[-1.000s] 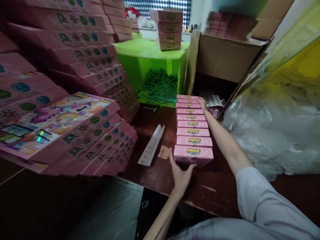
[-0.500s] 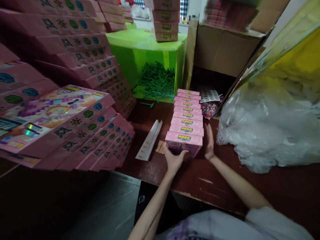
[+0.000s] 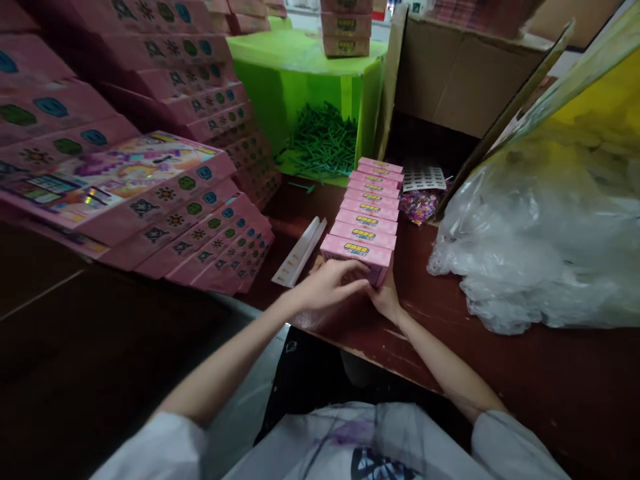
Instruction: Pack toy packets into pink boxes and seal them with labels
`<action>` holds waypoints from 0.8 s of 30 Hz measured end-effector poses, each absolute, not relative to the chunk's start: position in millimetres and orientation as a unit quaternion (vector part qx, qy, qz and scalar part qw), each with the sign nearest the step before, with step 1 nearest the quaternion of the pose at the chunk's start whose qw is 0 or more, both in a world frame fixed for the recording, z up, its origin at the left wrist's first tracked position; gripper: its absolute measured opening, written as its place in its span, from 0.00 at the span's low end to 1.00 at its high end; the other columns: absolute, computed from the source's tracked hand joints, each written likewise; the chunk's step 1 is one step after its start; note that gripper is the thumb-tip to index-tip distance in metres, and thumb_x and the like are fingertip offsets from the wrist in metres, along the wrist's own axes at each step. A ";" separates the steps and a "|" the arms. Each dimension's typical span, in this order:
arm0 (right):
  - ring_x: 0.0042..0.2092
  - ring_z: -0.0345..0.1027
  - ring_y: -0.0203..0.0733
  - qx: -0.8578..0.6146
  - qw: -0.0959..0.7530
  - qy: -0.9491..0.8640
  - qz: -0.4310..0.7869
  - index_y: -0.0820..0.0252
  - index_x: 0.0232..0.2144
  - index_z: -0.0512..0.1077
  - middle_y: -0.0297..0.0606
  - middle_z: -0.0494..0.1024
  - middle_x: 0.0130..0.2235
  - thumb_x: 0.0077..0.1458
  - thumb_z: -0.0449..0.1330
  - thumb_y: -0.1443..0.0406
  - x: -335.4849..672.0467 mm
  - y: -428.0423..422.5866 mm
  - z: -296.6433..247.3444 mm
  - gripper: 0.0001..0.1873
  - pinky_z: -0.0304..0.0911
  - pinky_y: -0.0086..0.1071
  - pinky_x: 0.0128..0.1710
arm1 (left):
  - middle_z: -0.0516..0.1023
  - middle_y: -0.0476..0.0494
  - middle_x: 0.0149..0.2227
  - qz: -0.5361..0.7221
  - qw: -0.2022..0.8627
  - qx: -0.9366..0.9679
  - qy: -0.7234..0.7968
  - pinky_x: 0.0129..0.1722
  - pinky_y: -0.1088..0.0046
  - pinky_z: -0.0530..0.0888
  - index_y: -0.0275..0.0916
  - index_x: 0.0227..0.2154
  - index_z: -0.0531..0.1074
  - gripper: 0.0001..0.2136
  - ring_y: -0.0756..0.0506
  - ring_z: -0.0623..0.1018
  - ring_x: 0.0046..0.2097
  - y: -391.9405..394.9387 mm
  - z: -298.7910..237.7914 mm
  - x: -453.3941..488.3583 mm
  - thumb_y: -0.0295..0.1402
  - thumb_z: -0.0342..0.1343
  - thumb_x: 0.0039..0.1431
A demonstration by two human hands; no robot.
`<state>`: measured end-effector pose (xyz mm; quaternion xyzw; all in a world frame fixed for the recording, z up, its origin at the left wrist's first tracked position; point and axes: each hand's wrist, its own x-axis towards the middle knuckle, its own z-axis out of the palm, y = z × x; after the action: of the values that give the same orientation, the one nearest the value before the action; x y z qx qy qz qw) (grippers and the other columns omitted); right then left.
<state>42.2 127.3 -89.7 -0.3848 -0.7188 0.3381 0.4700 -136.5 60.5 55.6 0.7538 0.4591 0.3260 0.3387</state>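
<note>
A row of several small pink boxes (image 3: 370, 210) stands packed together on the dark red table (image 3: 525, 360), running away from me. My left hand (image 3: 327, 283) lies across the near face of the closest pink box (image 3: 356, 253), fingers curled over it. My right hand (image 3: 384, 298) presses against the same box's near right corner from below, fingers mostly hidden behind the left hand.
Leaning stacks of large pink flat boxes (image 3: 165, 193) fill the left. A white folded strip (image 3: 300, 252) lies left of the row. Behind stand a green box of green sticks (image 3: 323, 137), cardboard cartons (image 3: 450, 73), a sheet and beads (image 3: 423, 193). Crumpled clear plastic (image 3: 540, 247) sits right.
My right hand came back from the far end of the row, along its right side, to the near box. My left hand shifted onto the near box's front. The view tilted down.
</note>
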 end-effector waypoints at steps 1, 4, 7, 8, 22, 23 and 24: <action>0.72 0.39 0.50 -0.381 0.474 -0.719 0.336 0.60 0.69 0.39 0.51 0.52 0.69 0.53 0.64 0.49 42.2 127.2 -91.7 0.54 0.47 0.51 0.68 | 0.82 0.39 0.42 0.299 0.410 0.740 0.442 0.46 0.65 0.77 0.41 0.44 0.77 0.18 0.41 0.81 0.44 68.3 69.4 -140.4 0.48 0.56 0.59; 0.72 0.37 0.49 -0.370 0.478 -0.727 0.327 0.59 0.70 0.33 0.51 0.44 0.71 0.55 0.63 0.52 41.1 128.4 -96.6 0.55 0.43 0.50 0.69 | 0.81 0.33 0.44 0.200 0.637 0.622 0.409 0.47 0.58 0.77 0.39 0.41 0.78 0.28 0.37 0.81 0.46 92.2 100.3 -150.5 0.60 0.54 0.53; 0.72 0.38 0.51 -0.362 0.480 -0.729 0.327 0.60 0.70 0.30 0.52 0.40 0.71 0.54 0.64 0.53 39.6 129.5 -97.7 0.57 0.41 0.50 0.70 | 0.80 0.26 0.45 0.110 0.767 0.462 0.432 0.45 0.55 0.77 0.34 0.42 0.77 0.35 0.32 0.79 0.50 114.1 119.2 -157.1 0.64 0.52 0.49; 0.72 0.39 0.51 -0.364 0.482 -0.725 0.331 0.60 0.70 0.30 0.52 0.40 0.71 0.54 0.65 0.54 39.0 129.3 -97.3 0.58 0.42 0.50 0.70 | 0.79 0.24 0.46 0.102 0.781 0.417 0.453 0.45 0.54 0.77 0.32 0.43 0.76 0.36 0.31 0.78 0.52 121.7 124.1 -158.4 0.64 0.52 0.49; 0.71 0.41 0.55 -0.380 0.513 -0.707 0.306 0.52 0.71 0.35 0.46 0.44 0.71 0.51 0.67 0.58 24.9 125.3 -103.0 0.58 0.47 0.52 0.69 | 0.78 0.26 0.44 0.102 0.718 0.486 0.487 0.49 0.46 0.73 0.29 0.42 0.71 0.26 0.35 0.76 0.56 310.2 164.6 -148.0 0.50 0.50 0.52; 0.71 0.42 0.55 -0.381 0.512 -0.707 0.306 0.52 0.71 0.37 0.46 0.46 0.71 0.51 0.68 0.59 24.6 124.8 -101.7 0.57 0.48 0.52 0.69 | 0.78 0.26 0.43 0.087 0.709 0.498 0.491 0.48 0.46 0.73 0.29 0.41 0.71 0.27 0.35 0.77 0.55 320.2 165.7 -148.3 0.51 0.49 0.52; 0.71 0.43 0.55 -0.381 0.511 -0.708 0.305 0.52 0.71 0.39 0.45 0.49 0.70 0.51 0.67 0.59 24.6 124.4 -99.9 0.55 0.48 0.52 0.70 | 0.78 0.26 0.42 0.067 0.703 0.508 0.493 0.48 0.46 0.73 0.28 0.41 0.71 0.27 0.35 0.77 0.54 328.5 165.3 -149.6 0.51 0.49 0.53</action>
<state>24.6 124.4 -99.9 -0.3808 -0.7077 0.3052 0.5109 -149.6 328.5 165.3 0.5081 0.4929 0.0671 0.7031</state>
